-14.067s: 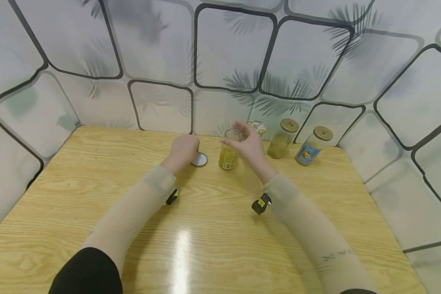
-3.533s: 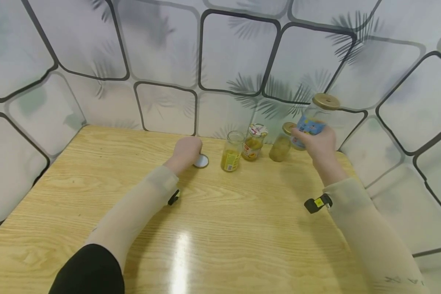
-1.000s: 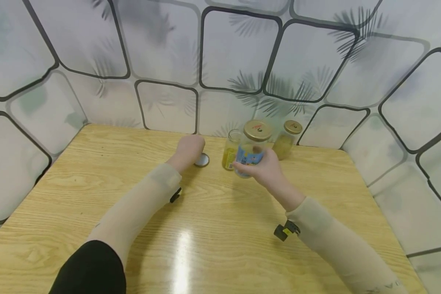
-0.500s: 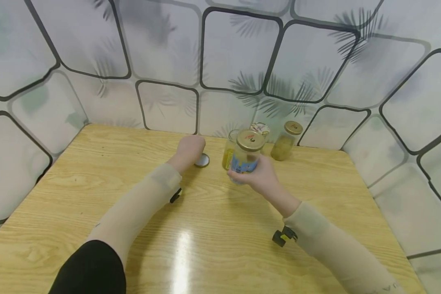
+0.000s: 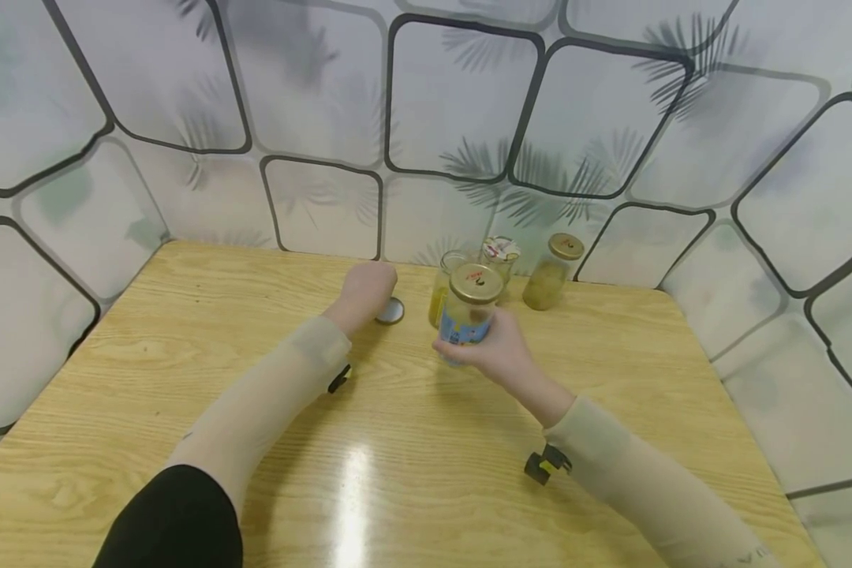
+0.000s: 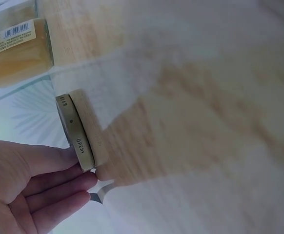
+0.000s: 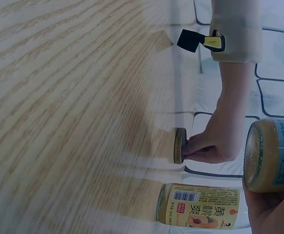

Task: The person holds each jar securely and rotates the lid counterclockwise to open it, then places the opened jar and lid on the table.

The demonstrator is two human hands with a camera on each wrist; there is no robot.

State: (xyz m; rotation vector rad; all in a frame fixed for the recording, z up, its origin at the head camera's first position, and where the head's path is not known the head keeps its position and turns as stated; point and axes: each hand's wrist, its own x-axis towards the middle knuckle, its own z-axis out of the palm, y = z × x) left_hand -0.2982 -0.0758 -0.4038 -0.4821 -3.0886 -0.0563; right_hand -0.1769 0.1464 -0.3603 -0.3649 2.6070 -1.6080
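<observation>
My left hand (image 5: 365, 290) pinches a jar lid (image 5: 392, 311) at its edge. The lid lies on the table with its white inside up; "OPEN" shows on its gold rim (image 6: 78, 136) in the left wrist view. My right hand (image 5: 502, 353) grips a blue-labelled glass jar (image 5: 467, 322), with thumb and fingers around its lower part. That jar has a gold lid on and is held upright above the tabletop. Just behind it stands a lidless jar with a yellow label (image 7: 200, 204), partly hidden in the head view.
Behind the held jar, near the wall, stands a jar with a patterned lid (image 5: 500, 249), largely covered. A gold-lidded jar (image 5: 547, 282) stands right of it. The wooden table (image 5: 426, 473) meets a patterned curtain-like wall (image 5: 312, 95) at the back.
My right hand lifted the blue-labelled jar from the far right and carried it left. Over the last second it came lower and nearer. My left hand stays at the lid.
</observation>
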